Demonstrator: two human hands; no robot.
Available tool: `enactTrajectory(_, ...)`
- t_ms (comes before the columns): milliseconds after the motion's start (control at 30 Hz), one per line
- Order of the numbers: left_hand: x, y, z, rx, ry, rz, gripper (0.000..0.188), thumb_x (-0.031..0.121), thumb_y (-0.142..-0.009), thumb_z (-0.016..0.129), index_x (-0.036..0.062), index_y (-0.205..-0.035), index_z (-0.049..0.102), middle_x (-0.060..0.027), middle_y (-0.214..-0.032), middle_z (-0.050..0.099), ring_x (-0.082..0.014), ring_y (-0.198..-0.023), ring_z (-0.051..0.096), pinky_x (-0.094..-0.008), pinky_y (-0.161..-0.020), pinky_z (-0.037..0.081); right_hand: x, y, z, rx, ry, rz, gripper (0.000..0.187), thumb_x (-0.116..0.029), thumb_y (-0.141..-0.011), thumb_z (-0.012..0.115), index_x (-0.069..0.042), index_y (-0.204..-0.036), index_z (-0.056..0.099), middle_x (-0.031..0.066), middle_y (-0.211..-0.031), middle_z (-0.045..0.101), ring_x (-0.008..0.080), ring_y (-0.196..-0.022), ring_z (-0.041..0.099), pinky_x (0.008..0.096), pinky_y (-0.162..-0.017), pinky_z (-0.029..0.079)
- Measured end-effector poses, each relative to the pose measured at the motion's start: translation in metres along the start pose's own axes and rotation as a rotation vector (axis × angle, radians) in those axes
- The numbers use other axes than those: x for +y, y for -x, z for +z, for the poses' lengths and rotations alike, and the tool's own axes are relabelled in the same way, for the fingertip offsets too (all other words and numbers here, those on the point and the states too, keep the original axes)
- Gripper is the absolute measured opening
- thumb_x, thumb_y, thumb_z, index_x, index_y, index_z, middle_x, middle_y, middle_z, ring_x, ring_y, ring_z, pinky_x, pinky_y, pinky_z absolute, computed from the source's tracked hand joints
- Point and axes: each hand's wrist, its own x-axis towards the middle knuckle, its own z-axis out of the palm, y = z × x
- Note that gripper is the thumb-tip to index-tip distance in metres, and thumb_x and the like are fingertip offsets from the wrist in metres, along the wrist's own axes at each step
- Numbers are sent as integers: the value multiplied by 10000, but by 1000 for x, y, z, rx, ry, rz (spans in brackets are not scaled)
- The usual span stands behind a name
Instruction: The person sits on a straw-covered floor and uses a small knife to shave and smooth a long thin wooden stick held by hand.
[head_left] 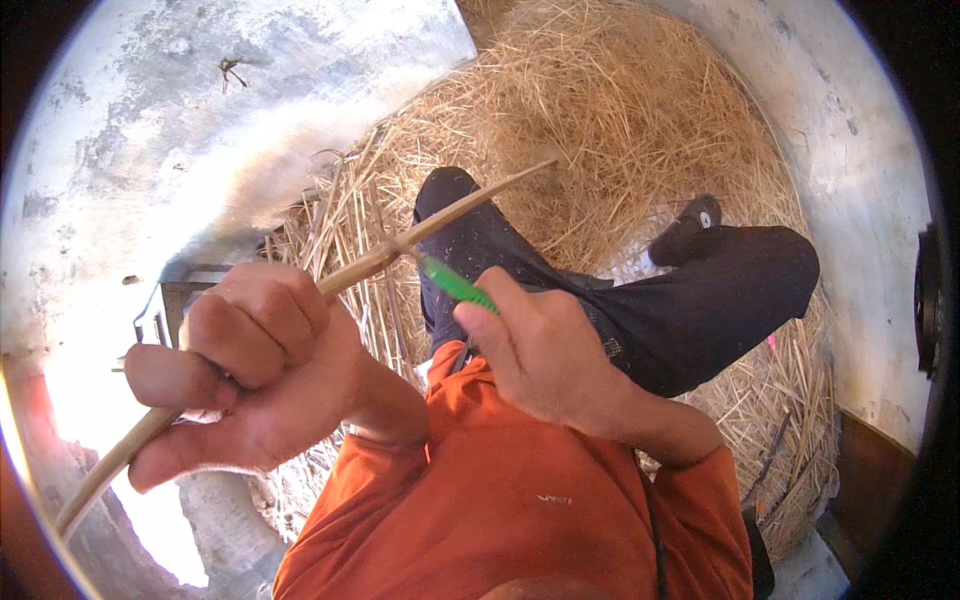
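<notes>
My left hand [255,350] is closed around a long, thin, pale stick [465,205] that looks like cane or bamboo. The stick slants from the lower left up to the right, tapering to its far end above my knee. In my right hand [550,350] is a small green-handled tool [455,280], gripped between thumb and fingers. Its thin tip meets the stick at or beside a darker, thicker joint [378,258]. Whether the tip is a blade cannot be made out.
Dry straw [620,110] covers the ground in front of my folded legs [700,300] in dark trousers. A pale weathered wall or slab [130,130] stands at the left, another pale wall [850,200] curves along the right. A dark frame-like object [180,300] is beyond my left hand.
</notes>
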Motion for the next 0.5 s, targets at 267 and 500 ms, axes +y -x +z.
enactTrajectory(267,3,5,5,157,-113,38,502,595,-884,338,140,-676,290,29,-472,221,-60,-370,119,-228,-332,105,21,-7,5,-6,50,137,271,-278,-913,455,-21,-827,440,194,-498,498,400,-490,543,474,-424,413)
enactTrajectory(500,-3,-2,3,239,-143,51,517,595,-878,361,137,-649,300,39,-489,225,-55,-378,119,-231,-336,102,25,-12,12,29,86,88,285,-296,-911,451,-28,-813,450,203,-497,513,412,-486,546,501,-426,434)
